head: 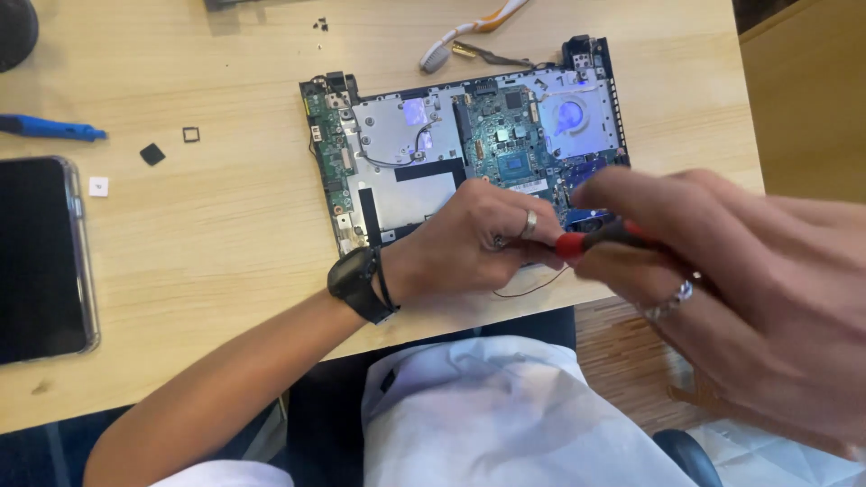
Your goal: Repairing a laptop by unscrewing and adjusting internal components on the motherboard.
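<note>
An opened laptop base (397,135) lies on the wooden table (216,243), with its green circuit board (505,135) and fan (570,115) exposed. My left hand (469,243), with a ring and a black wrist watch, rests on the near edge of the base, fingers curled against the tip end of a tool. My right hand (731,271), close to the camera and blurred, grips a screwdriver with a red and black handle (595,240) pointing toward the left hand. A thin dark wire (532,289) loops out from under the hands.
A phone with a dark screen (41,257) lies at the left edge. A blue tool (50,129), small black and white pieces (152,154) and a toothbrush (460,36) lie on the table. A white cloth (487,415) covers my lap. Tiny screws (320,23) lie at the far side.
</note>
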